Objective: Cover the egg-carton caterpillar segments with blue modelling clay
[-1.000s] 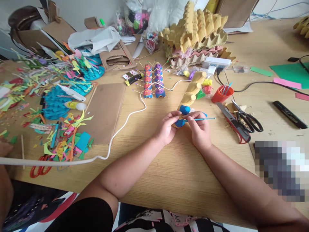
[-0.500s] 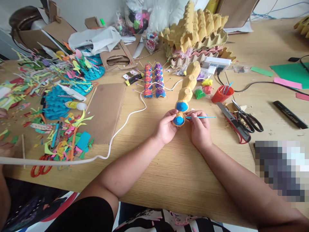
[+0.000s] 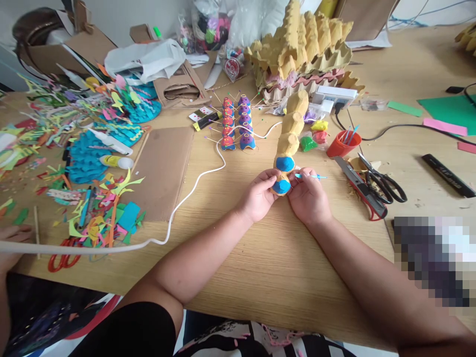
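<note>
A yellow egg-carton strip (image 3: pixel 290 144) of several bumps points away from me, its two nearest bumps painted blue on top. My left hand (image 3: pixel 259 197) grips the strip's near end from the left, thumb on its side. On the other side, my right hand (image 3: pixel 309 197) pinches a thin blue stick (image 3: pixel 316 176), which lies roughly level and points right; fingers of this hand also reach the strip's near end. Beyond my left hand stand a red-and-blue carton strip (image 3: pixel 228 124) and a purple-and-blue one (image 3: pixel 245 123), both with pins stuck in them.
An orange cup (image 3: pixel 342 145), a red cutter (image 3: pixel 362 191) and black scissors (image 3: pixel 385 184) lie right. Left are brown cardboard (image 3: pixel 163 173), paper scraps (image 3: pixel 96 223) and a white cable (image 3: pixel 169 225). Stacked egg trays (image 3: pixel 308 49) stand behind. Another person's hand (image 3: pixel 15 243) is far left.
The strip has shifted slightly right and its near end has turned. My right hand has moved closer around that end, and the stick has shifted a little left and up.
</note>
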A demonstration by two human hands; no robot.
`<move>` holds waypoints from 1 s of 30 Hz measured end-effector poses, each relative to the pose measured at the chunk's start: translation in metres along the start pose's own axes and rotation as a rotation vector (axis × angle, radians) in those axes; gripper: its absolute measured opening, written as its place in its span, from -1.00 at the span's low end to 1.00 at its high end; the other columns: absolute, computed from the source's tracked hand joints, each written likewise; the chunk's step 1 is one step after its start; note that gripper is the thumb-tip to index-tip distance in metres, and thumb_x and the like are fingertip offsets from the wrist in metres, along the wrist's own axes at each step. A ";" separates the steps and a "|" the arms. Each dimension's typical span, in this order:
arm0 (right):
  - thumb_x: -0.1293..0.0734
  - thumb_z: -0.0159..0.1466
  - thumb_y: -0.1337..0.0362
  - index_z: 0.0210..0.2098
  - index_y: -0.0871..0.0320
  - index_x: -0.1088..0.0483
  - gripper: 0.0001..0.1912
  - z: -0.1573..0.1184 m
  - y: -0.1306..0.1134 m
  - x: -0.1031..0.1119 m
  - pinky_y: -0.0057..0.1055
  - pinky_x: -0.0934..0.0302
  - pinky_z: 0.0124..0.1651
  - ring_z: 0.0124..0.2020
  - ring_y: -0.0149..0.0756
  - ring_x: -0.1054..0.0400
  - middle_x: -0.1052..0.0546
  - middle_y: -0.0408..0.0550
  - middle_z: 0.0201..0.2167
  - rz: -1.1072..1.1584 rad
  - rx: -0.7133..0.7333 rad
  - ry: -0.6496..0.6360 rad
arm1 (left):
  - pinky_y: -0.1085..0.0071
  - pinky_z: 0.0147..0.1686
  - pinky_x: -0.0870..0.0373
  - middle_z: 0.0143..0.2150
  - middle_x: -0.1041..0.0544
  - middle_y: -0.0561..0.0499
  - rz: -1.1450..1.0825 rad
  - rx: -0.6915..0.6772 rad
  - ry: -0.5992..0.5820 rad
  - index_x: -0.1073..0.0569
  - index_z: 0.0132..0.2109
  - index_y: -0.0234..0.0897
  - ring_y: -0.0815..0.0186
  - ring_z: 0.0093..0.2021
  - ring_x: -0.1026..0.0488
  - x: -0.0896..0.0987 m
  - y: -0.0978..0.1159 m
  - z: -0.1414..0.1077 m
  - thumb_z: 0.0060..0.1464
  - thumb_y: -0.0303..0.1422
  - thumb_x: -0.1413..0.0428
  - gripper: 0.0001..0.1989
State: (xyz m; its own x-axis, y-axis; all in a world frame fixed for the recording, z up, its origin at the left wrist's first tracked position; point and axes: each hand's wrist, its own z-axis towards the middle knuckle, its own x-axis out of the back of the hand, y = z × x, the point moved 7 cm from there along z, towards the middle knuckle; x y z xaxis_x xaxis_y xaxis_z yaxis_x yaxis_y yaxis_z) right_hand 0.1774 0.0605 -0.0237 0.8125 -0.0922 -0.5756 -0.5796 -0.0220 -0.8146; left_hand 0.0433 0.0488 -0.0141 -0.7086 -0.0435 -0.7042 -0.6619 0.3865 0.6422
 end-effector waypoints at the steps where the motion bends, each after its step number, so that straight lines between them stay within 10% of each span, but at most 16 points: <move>1: -0.65 0.15 -0.08 -0.34 -0.03 -0.31 -0.50 0.001 0.001 0.001 -0.29 -0.47 -0.23 -0.28 -0.24 -0.49 -0.56 -0.20 -0.34 -0.006 0.007 -0.014 | 0.32 -0.12 -0.41 -0.17 -0.63 0.01 0.007 -0.001 -0.007 -0.53 -0.19 -0.16 0.29 -0.20 -0.51 -0.001 0.000 0.000 0.16 -0.34 -0.39 -0.83; 30: -0.66 0.22 0.11 -0.39 0.01 -0.39 -0.62 0.001 0.005 0.003 -0.42 -0.50 -0.20 -0.32 -0.37 -0.49 -0.57 -0.24 -0.38 0.147 -0.025 0.024 | 0.38 -0.12 -0.39 -0.17 -0.69 0.03 -0.075 0.057 -0.030 -0.54 -0.22 -0.22 0.35 -0.19 -0.58 0.000 -0.006 0.002 0.03 -0.55 -0.35 -0.80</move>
State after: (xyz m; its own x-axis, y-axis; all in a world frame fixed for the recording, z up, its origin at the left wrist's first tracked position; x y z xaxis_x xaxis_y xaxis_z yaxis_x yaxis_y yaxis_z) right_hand 0.1769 0.0615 -0.0294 0.7173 -0.1200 -0.6864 -0.6938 -0.0309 -0.7195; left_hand 0.0477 0.0485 -0.0182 -0.6489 -0.0468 -0.7594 -0.6975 0.4353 0.5692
